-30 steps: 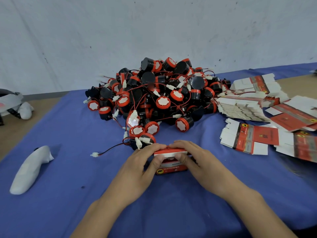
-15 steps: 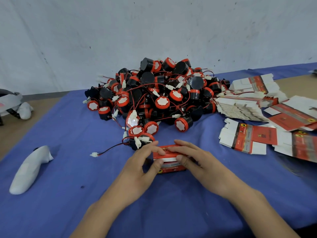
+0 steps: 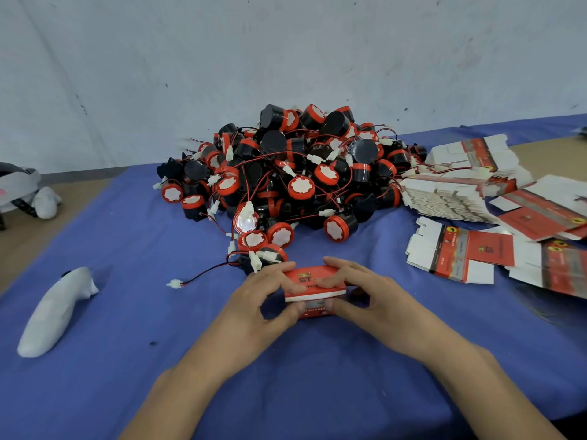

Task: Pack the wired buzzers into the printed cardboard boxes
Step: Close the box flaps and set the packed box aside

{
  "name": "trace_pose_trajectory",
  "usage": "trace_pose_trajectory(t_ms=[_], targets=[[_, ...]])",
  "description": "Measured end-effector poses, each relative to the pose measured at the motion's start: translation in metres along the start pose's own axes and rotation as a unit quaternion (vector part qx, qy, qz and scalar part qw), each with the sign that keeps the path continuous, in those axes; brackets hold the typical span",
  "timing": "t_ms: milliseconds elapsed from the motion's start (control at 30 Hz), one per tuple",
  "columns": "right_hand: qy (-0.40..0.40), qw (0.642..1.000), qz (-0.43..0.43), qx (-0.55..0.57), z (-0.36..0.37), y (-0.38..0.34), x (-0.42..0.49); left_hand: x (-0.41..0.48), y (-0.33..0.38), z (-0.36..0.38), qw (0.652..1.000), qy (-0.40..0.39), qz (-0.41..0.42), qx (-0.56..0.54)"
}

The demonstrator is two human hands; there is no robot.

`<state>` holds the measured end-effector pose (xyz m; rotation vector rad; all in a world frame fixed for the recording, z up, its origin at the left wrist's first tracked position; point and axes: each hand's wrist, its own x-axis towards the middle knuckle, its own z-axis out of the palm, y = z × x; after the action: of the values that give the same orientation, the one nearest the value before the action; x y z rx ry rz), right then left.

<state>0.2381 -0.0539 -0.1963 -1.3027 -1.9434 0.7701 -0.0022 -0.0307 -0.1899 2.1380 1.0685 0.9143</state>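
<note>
A red printed box (image 3: 313, 285) is gripped at its ends between the left hand (image 3: 260, 300) and right hand (image 3: 371, 296), fingers curled over its top, thumbs against its near face. It is held low over the blue cloth (image 3: 143, 249), just before the buzzer heap (image 3: 286, 173). Flat box blanks (image 3: 460, 258) are spread at right.

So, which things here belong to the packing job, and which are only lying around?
Belonging to the job: printed box, gripped by left hand and right hand; pile of wired buzzers; flat unfolded boxes.
Only lying around: white object on the blue cloth; grey and white item at the far left.
</note>
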Motion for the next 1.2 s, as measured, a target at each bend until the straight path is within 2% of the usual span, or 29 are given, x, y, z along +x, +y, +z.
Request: trace_pose_trajectory(t_ms=[167,533,900,1033,1200], targets=[[0.016,1.0,-0.001,-0.009,0.0,0.001,0.001,0.002,-0.002,0.001,1.0,0.005,-0.003,0.009],[0.027,1.0,0.006,-0.006,0.001,-0.004,0.0,0.001,0.0,0.003,0.998,0.021,-0.025,-0.045],[0.034,0.999,0.017,0.029,0.005,-0.002,0.002,0.0,0.0,0.009,1.0,0.017,-0.003,0.026],[0.098,0.987,0.014,0.128,0.006,-0.014,0.006,0.003,0.016,0.008,0.992,0.057,-0.057,-0.092],[0.159,0.939,-0.02,0.303,0.027,-0.047,0.008,0.008,0.046,0.027,0.952,0.163,-0.071,-0.251]])
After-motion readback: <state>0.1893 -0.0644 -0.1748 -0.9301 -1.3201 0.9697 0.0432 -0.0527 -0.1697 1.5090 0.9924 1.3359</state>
